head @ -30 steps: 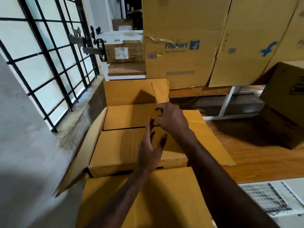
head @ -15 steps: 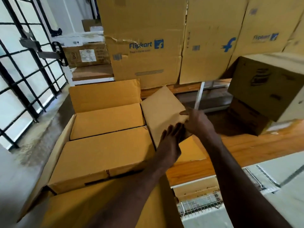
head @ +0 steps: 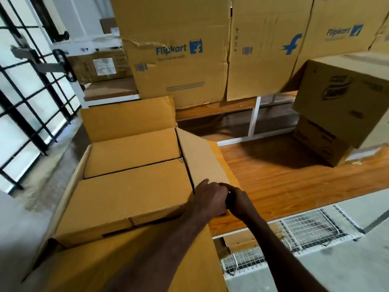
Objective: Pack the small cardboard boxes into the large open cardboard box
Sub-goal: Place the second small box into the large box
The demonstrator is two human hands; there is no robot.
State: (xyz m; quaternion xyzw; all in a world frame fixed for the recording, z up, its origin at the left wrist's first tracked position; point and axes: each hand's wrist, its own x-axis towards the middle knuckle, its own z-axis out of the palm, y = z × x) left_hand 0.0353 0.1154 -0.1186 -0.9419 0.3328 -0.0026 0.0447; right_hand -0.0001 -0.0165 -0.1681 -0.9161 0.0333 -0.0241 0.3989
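Head view only. Large open cardboard box point(head: 69, 186) is seen at the lower left, with its far flap point(head: 128, 118) raised upright and its near flap point(head: 117, 262) folded out toward the camera. Two small cardboard boxes are lying flat inside it: the far small box point(head: 132, 151) against the far wall, the near small box point(head: 128, 197) just in front of it, the two touching along a dark seam. A third small box point(head: 203, 159) is tilted at the right edge of the opening, its lower left edge down beside the two packed boxes, its right side raised over the right flap point(head: 221, 152).

Left hand point(head: 210, 200) is laid on the near end of the tilted box, fingers bent over its corner. Right hand point(head: 239, 202) is pressed against the left one at the same corner, fingers curled; whether the cardboard is actually gripped by it cannot be told, as the fingertips are hidden.

Wooden table top point(head: 294, 182) is seen to the right of the large box. A printed carton point(head: 345, 102) is stacked on another carton at the table's far right. Tall Flipkart cartons point(head: 176, 51) are lined up on the shelf behind. A barred window point(head: 27, 91) is noted at left, a wire mesh panel point(head: 305, 230) at lower right.
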